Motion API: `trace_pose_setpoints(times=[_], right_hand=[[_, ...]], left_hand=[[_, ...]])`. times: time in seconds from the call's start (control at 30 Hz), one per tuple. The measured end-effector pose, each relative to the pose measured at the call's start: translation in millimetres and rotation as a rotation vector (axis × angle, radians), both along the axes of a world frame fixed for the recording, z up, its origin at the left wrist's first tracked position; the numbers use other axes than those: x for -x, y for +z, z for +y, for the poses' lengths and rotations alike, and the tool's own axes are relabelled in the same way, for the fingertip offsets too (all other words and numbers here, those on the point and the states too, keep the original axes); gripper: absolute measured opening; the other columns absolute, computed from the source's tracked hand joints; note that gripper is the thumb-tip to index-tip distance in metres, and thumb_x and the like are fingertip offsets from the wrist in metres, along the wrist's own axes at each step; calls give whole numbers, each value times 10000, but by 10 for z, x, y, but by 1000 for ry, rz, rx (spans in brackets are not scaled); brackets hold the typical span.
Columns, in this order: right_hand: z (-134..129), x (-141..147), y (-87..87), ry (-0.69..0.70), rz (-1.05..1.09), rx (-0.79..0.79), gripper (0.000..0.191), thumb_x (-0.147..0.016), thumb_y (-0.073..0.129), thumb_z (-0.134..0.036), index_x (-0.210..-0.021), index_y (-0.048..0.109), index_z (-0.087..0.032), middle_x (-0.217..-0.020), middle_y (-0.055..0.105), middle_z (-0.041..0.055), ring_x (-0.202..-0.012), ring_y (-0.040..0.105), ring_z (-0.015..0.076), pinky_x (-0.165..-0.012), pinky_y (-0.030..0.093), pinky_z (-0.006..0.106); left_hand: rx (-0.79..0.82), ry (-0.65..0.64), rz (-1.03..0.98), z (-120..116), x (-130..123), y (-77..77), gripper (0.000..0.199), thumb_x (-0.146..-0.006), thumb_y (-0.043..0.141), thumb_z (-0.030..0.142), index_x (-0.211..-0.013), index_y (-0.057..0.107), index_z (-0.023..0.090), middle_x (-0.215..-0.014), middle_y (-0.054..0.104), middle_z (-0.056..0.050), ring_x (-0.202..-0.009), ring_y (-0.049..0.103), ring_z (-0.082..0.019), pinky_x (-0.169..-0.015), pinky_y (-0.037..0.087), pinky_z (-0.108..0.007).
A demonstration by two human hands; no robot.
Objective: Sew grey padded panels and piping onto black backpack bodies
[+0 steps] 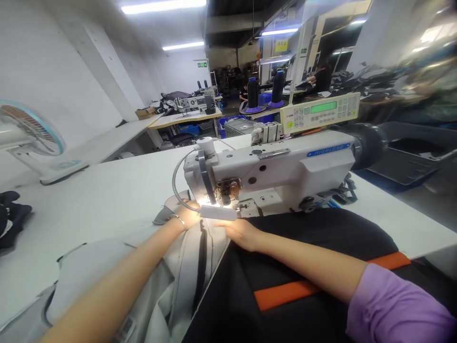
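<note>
Left hand [190, 216] and right hand [244, 234] resting on pale fabric [187, 257]

The pale fabric is lying on the counter [124, 190] before the sewing machine [285, 171], beside black fabric [321, 228]. The lamp [218, 213] is hiding the left fingertips, and the right fingers are extending leftward; whether either hand is gripping, I cannot tell. The pale fabric is probably behaving softly, creasing easily, favouring flat holds alongside its dark strip [202, 252].

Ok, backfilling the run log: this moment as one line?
left hand: on pale fabric; right hand: at black fabric; place: machine; lamp: lit
</note>
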State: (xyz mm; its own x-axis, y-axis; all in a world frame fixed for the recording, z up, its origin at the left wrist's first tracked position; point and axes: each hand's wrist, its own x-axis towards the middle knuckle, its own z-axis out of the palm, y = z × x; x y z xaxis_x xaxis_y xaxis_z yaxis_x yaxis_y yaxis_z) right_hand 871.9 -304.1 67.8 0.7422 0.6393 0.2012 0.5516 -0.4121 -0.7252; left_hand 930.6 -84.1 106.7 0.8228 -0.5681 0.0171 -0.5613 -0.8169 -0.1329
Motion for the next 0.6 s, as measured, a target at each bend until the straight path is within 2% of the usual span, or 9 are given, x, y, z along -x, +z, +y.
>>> trace_pose_setpoints(times=[0.13, 0.23, 0.33, 0.47, 0.53, 0.6], right_hand=[[60, 16, -35, -27, -182, 1, 355, -874, 379, -198, -1155, 593, -157, -1187, 614, 89, -1094, 540, 213, -966, 390, 344], [127, 131, -61, -8, -264, 63, 305, -869, 389, -190, -1089, 595, -145, -1016, 651, 88, -938, 564, 197, -889, 413, 338], [199, 283, -68, 46, -363, 76, 306, -869, 390, -217, -1087, 583, -128, -898, 624, 86, -851, 535, 191, -874, 407, 351], [249, 333, -79, 89, -351, 55, 373, -754, 413, -109, -1081, 589, -142, -833, 592, 55, -780, 504, 171, -840, 412, 327], [251, 281, -108, 114, -308, 38, 426, -698, 404, -39, -1058, 593, -165, -824, 594, 31, -765, 501, 151, -832, 410, 291], [253, 219, -155, 133, -308, 36, 420, -711, 402, -10, -1048, 590, -176, -823, 597, 19, -764, 500, 138, -817, 406, 257]], left_hand=[[-26, 6, -13, -86, 5, -77, 302, -842, 457, 216, -625, 656, 150, -666, 675, -77, -670, 588, -205, -777, 373, -385], [-25, -6, -23, -49, 85, -106, 314, -888, 441, 310, -749, 685, 170, -781, 695, -93, -780, 600, -240, -801, 355, -401], [-42, -51, 18, 70, 229, -107, 279, -889, 466, 389, -811, 678, 225, -811, 693, -50, -840, 596, -227, -803, 353, -377], [-125, -119, 91, 98, 299, -17, 217, -850, 538, 384, -768, 641, 212, -773, 669, -41, -807, 589, -212, -775, 363, -348], [-151, -138, 146, 12, 253, 62, 193, -821, 570, 360, -725, 622, 201, -785, 662, -46, -810, 580, -220, -772, 370, -344], [-148, -101, 237, -102, 188, 143, 159, -775, 600, 308, -666, 599, 193, -740, 645, -36, -777, 567, -219, -754, 374, -331]])
